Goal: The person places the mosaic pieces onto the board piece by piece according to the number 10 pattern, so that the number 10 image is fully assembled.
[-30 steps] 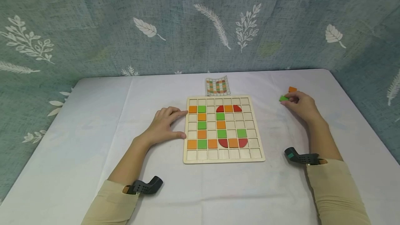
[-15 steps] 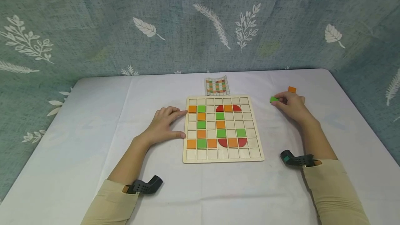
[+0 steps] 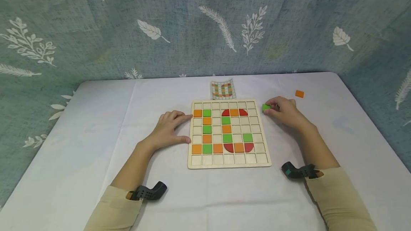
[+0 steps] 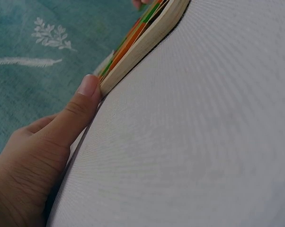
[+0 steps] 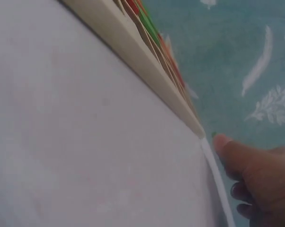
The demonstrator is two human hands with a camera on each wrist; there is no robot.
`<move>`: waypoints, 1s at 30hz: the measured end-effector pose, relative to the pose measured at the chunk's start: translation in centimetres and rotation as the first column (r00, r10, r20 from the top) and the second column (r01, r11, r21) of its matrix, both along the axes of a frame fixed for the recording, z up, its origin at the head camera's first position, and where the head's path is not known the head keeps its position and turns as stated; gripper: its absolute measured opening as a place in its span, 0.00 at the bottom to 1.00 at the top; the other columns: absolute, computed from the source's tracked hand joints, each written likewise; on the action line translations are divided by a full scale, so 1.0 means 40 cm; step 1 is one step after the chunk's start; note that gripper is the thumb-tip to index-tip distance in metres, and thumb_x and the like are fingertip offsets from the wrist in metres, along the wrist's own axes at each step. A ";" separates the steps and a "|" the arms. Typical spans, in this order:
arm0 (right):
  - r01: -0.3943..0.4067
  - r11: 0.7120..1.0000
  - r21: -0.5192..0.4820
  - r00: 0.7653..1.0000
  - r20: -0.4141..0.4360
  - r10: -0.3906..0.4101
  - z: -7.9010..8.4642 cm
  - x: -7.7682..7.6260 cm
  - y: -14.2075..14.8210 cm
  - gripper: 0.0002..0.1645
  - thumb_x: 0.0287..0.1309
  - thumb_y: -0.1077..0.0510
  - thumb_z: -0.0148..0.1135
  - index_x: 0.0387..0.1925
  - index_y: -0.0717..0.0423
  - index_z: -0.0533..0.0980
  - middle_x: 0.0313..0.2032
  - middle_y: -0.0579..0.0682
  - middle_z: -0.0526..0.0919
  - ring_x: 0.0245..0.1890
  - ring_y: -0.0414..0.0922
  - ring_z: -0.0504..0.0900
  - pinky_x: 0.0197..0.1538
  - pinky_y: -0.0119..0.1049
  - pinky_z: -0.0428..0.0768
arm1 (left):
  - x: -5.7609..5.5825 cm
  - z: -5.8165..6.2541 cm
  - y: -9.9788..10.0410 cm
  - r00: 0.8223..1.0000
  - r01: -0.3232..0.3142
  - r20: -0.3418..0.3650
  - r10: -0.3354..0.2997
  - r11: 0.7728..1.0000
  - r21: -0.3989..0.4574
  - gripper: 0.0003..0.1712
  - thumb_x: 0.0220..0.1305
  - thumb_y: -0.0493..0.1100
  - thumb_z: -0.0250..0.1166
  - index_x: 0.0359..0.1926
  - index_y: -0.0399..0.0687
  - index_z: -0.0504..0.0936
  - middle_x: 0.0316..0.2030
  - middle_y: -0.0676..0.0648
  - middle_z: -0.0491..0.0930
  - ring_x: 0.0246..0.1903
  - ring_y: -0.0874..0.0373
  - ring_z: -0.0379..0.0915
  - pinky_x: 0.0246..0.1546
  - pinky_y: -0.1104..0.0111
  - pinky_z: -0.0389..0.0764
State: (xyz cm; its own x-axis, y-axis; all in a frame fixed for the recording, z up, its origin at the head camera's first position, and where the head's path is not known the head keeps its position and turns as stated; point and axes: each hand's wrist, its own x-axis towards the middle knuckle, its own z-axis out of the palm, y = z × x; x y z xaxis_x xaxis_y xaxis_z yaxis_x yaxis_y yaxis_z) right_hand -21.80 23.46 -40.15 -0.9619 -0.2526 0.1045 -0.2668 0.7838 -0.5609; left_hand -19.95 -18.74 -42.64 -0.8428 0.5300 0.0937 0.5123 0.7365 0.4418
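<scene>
A wooden grid board (image 3: pixel 229 161) lies mid-table with orange, green and red tiles set in some of its cells. My left hand (image 3: pixel 168 128) rests at the board's left edge, thumb and forefinger touching the rim; the thumb against the wood also shows in the left wrist view. Just off the board's upper right edge, my right hand (image 3: pixel 284 111) pinches a green square tile (image 3: pixel 265 107) between thumb and forefinger. In the right wrist view the right hand (image 5: pixel 263 170) is seen beyond the board's corner, the tile mostly hidden.
One orange tile (image 3: pixel 299 93) lies at the back right of the white-covered table (image 3: pixel 179 206). A printed pattern card (image 3: pixel 223 89) sits behind the board. A leaf-patterned cloth (image 3: pixel 179 17) hangs along the table's back edge.
My right hand has carried the green tile leftward from beside the orange tile to near the board's right edge. The left hand has stayed put.
</scene>
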 end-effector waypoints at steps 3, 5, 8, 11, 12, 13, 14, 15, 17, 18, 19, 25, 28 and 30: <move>-0.038 0.999 -0.004 0.999 -0.001 0.038 0.005 0.004 -0.025 0.18 0.58 0.57 0.64 0.45 0.66 0.77 0.32 0.54 0.76 0.31 0.47 0.68 0.45 0.46 0.51 | 0.002 0.000 0.000 1.000 -0.003 -0.006 0.003 1.000 0.003 0.52 0.41 0.72 0.68 0.67 0.57 0.67 0.57 0.45 0.66 0.57 0.48 0.57 0.56 0.53 0.55; -0.055 0.998 -0.003 0.998 0.004 0.055 0.006 0.006 -0.037 0.18 0.57 0.57 0.65 0.45 0.66 0.77 0.32 0.54 0.76 0.31 0.47 0.67 0.45 0.45 0.51 | 0.002 0.001 -0.001 1.000 -0.004 -0.010 0.004 1.000 0.004 0.52 0.42 0.72 0.68 0.67 0.57 0.67 0.57 0.45 0.66 0.57 0.48 0.57 0.56 0.53 0.55; -0.082 0.997 -0.011 0.996 0.016 0.083 0.005 0.008 -0.054 0.17 0.57 0.57 0.65 0.45 0.65 0.77 0.32 0.53 0.75 0.32 0.46 0.67 0.45 0.44 0.50 | 0.004 0.002 -0.001 1.000 -0.004 -0.010 0.004 1.000 0.003 0.52 0.42 0.71 0.68 0.67 0.56 0.68 0.57 0.45 0.66 0.56 0.49 0.58 0.56 0.53 0.55; -0.127 0.991 -0.038 0.992 -0.004 0.127 0.002 0.012 -0.068 0.17 0.55 0.58 0.67 0.43 0.64 0.78 0.30 0.51 0.74 0.30 0.45 0.66 0.44 0.41 0.52 | 0.005 0.003 -0.001 1.000 -0.005 -0.006 0.005 1.000 0.002 0.52 0.42 0.71 0.69 0.67 0.56 0.67 0.57 0.45 0.66 0.56 0.49 0.58 0.56 0.53 0.55; -0.149 0.987 -0.056 0.989 -0.019 0.148 0.001 0.013 -0.073 0.16 0.53 0.58 0.68 0.42 0.64 0.78 0.29 0.50 0.74 0.29 0.44 0.66 0.43 0.40 0.55 | 0.005 0.004 0.000 1.000 -0.005 -0.005 0.005 1.000 0.002 0.52 0.42 0.71 0.69 0.67 0.56 0.67 0.57 0.45 0.66 0.56 0.49 0.58 0.56 0.53 0.55; -0.173 0.982 -0.076 0.985 -0.036 0.171 -0.001 0.015 -0.077 0.16 0.52 0.59 0.69 0.42 0.63 0.79 0.28 0.49 0.73 0.28 0.43 0.66 0.42 0.38 0.57 | 0.006 0.004 0.000 1.000 -0.005 -0.005 0.005 1.000 0.001 0.52 0.42 0.71 0.68 0.67 0.56 0.67 0.57 0.45 0.66 0.56 0.49 0.58 0.56 0.53 0.55; -0.200 0.976 -0.091 0.979 -0.059 0.195 -0.003 0.016 -0.081 0.16 0.51 0.60 0.70 0.41 0.63 0.79 0.27 0.48 0.73 0.27 0.43 0.65 0.40 0.36 0.59 | 0.006 0.004 0.001 1.000 -0.005 -0.004 0.005 1.000 0.002 0.52 0.41 0.71 0.69 0.67 0.56 0.67 0.57 0.45 0.66 0.56 0.49 0.58 0.56 0.54 0.55; -0.224 0.969 -0.105 0.973 -0.079 0.217 -0.004 0.018 -0.085 0.15 0.50 0.60 0.71 0.40 0.62 0.79 0.26 0.47 0.73 0.26 0.42 0.65 0.38 0.35 0.60 | 0.006 0.004 0.002 1.000 -0.005 -0.003 0.005 1.000 0.003 0.52 0.41 0.71 0.69 0.67 0.56 0.67 0.57 0.45 0.66 0.56 0.49 0.58 0.56 0.54 0.55; -0.275 0.953 -0.125 0.958 -0.118 0.261 -0.007 0.020 -0.094 0.15 0.48 0.60 0.72 0.39 0.61 0.80 0.25 0.46 0.73 0.24 0.40 0.65 0.35 0.34 0.62 | 0.007 0.005 0.003 1.000 -0.004 -0.002 0.004 1.000 0.003 0.52 0.41 0.71 0.69 0.67 0.56 0.67 0.56 0.45 0.67 0.56 0.49 0.58 0.55 0.54 0.56; -0.295 0.947 -0.127 0.951 -0.130 0.279 -0.009 0.021 -0.098 0.15 0.47 0.60 0.72 0.39 0.60 0.80 0.25 0.45 0.73 0.24 0.39 0.65 0.37 0.34 0.60 | 0.007 0.005 0.003 1.000 -0.003 -0.004 0.003 1.000 0.001 0.52 0.41 0.71 0.69 0.67 0.56 0.67 0.56 0.45 0.67 0.55 0.49 0.58 0.55 0.54 0.56; -0.310 0.943 -0.125 0.946 -0.140 0.292 -0.010 0.021 -0.102 0.15 0.47 0.60 0.73 0.39 0.59 0.80 0.25 0.44 0.73 0.24 0.39 0.65 0.38 0.35 0.59 | 0.006 0.005 0.003 1.000 -0.003 -0.005 0.003 1.000 0.000 0.53 0.41 0.72 0.68 0.67 0.56 0.67 0.56 0.45 0.67 0.55 0.49 0.58 0.55 0.54 0.56; -0.341 0.935 -0.099 0.934 -0.147 0.325 -0.017 0.020 -0.118 0.15 0.47 0.60 0.73 0.39 0.57 0.80 0.25 0.43 0.72 0.27 0.40 0.65 0.39 0.37 0.61 | 0.003 0.004 0.002 1.000 -0.004 -0.011 0.004 1.000 0.000 0.52 0.42 0.71 0.68 0.67 0.56 0.67 0.56 0.46 0.67 0.56 0.49 0.58 0.55 0.54 0.56; -0.332 0.940 -0.084 0.939 -0.129 0.320 -0.018 0.022 -0.123 0.16 0.47 0.59 0.72 0.40 0.58 0.81 0.25 0.44 0.72 0.29 0.41 0.66 0.37 0.37 0.63 | 0.002 0.002 0.002 1.000 -0.006 -0.007 0.006 1.000 -0.001 0.52 0.42 0.71 0.69 0.67 0.56 0.67 0.56 0.46 0.66 0.56 0.49 0.58 0.56 0.54 0.55; -0.320 0.944 -0.075 0.943 -0.115 0.311 -0.018 0.023 -0.125 0.16 0.48 0.58 0.72 0.40 0.58 0.81 0.26 0.44 0.73 0.30 0.42 0.66 0.37 0.37 0.64 | 0.002 0.002 0.002 1.000 -0.007 -0.001 0.007 1.000 -0.001 0.51 0.42 0.70 0.69 0.67 0.57 0.67 0.57 0.46 0.66 0.56 0.49 0.57 0.56 0.54 0.55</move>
